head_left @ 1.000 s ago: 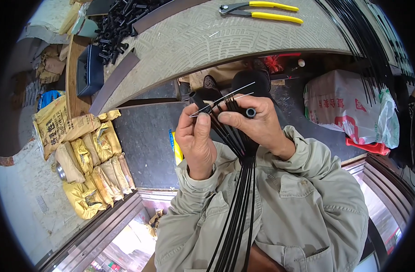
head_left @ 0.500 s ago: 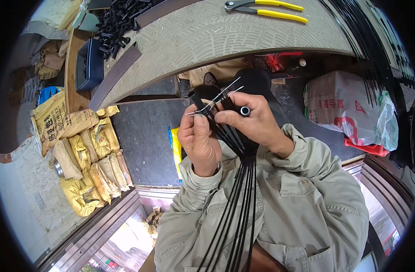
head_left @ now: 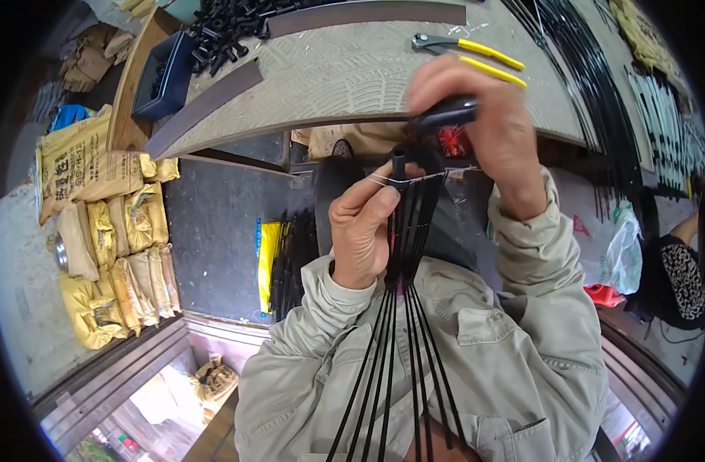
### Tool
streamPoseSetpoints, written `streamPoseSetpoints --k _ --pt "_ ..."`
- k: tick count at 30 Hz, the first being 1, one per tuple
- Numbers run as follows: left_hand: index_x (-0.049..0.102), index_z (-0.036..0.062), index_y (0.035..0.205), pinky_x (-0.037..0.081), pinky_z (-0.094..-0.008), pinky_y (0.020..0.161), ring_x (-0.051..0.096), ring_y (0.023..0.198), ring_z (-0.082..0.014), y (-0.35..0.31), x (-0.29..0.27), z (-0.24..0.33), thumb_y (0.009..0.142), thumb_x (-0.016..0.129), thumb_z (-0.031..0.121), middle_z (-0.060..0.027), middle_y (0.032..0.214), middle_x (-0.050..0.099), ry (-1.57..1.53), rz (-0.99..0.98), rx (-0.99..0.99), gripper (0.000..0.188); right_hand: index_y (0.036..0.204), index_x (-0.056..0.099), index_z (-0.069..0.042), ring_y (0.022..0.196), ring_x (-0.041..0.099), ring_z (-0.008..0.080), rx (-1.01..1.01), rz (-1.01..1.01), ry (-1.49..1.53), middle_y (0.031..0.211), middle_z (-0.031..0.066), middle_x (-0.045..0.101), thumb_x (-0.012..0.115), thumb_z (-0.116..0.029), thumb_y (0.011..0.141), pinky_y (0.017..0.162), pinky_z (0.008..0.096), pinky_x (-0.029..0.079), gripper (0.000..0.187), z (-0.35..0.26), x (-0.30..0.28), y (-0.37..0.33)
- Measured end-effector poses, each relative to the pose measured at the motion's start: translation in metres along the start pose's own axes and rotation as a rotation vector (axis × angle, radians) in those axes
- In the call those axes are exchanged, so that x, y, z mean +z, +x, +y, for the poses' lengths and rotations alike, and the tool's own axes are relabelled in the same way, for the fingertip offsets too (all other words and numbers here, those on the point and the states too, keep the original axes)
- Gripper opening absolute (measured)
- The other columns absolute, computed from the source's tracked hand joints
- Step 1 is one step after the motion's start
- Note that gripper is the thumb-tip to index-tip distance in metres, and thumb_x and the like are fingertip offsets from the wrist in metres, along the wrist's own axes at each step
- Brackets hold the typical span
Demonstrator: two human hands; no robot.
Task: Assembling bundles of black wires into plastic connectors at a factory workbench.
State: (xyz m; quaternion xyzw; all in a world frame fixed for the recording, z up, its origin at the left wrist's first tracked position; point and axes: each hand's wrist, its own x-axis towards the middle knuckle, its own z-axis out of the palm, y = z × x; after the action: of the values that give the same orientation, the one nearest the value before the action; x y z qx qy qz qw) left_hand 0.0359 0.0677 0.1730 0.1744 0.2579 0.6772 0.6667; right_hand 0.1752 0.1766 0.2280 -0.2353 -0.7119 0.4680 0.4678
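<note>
Evidently part-done: a pale wire (head_left: 422, 179) spans the black rods (head_left: 404, 260)

The rods run up the front of the jacket (head_left: 487, 331), draw together near the chest, then open again toward the left hand (head_left: 362, 223). That hand is nearly closed, thumb and fingertips pinching the foot of a short black tube (head_left: 399, 163) where the wire passes. Slightly farther out, the right hand (head_left: 487, 115) is raised by the bench edge and blurred, its fingers curled round a dark, glossy cylinder (head_left: 447, 115); what the cylinder belongs to cannot be made out.

As to progress, the wire is already across the rods near their upper ends. A bit of it sticks out loose beside the left fingertips, so that side looks unfinished; whether every rod is caught is too fine to tell.

Beyond the hands, yellow-handled cutters (head_left: 491, 52) lie on the bench (head_left: 329, 81), apart from a heap of black fittings (head_left: 229, 31).

Writing shows mainly on the floor: a tan sack (head_left: 90, 165) at the left bears large dark characters and smaller lettering, while a pale bag (head_left: 549, 215) at the right, partly behind the sleeve, shows a red mark. No lettering is legible on the cutters.
</note>
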Motion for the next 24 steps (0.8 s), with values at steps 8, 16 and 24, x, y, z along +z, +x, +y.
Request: streamPoseSetpoints --k 8,16,24 --pt "0.057 -0.0036 0.1 0.047 -0.0221 0.078 0.058 0.083 -0.0093 -0.001 0.004 0.003 0.082 0.057 -0.002 -0.0065 0.095 0.062 0.002 0.094 -0.027 0.019 0.117 0.048 -0.004 0.067 0.055 0.0049 0.52 -0.431 0.165 0.084 0.0065 0.063 0.066 -0.011 0.074 0.057 0.0162 0.044 0.046 -0.006 0.006 0.026" --pt "0.056 -0.0043 0.106 0.046 -0.0208 0.08 0.058 0.084 -0.0089 0.0 -0.002 0.004 0.081 0.061 0.0 -0.0064 0.096 0.062 0.003 0.096 -0.016 0.026 0.115 0.048 -0.004 0.075 0.056 0.0067 0.531 -0.44 0.226 0.085 0.0051 0.062 0.067 -0.013 0.077 0.066 0.0164 0.043 0.043 0.001 0.009 0.029" --pt "0.056 -0.0041 0.108 0.045 -0.0218 0.082 0.057 0.087 -0.0091 0.0 -0.004 0.003 0.081 0.061 0.0 -0.0068 0.099 0.061 0.012 0.132 0.007 0.029 0.117 0.049 -0.005 0.074 0.054 0.006 0.533 -0.438 0.084 0.086 0.0035 0.062 0.065 -0.012 0.081 0.066 0.0182 0.043 0.04 0.002 0.011 0.029"
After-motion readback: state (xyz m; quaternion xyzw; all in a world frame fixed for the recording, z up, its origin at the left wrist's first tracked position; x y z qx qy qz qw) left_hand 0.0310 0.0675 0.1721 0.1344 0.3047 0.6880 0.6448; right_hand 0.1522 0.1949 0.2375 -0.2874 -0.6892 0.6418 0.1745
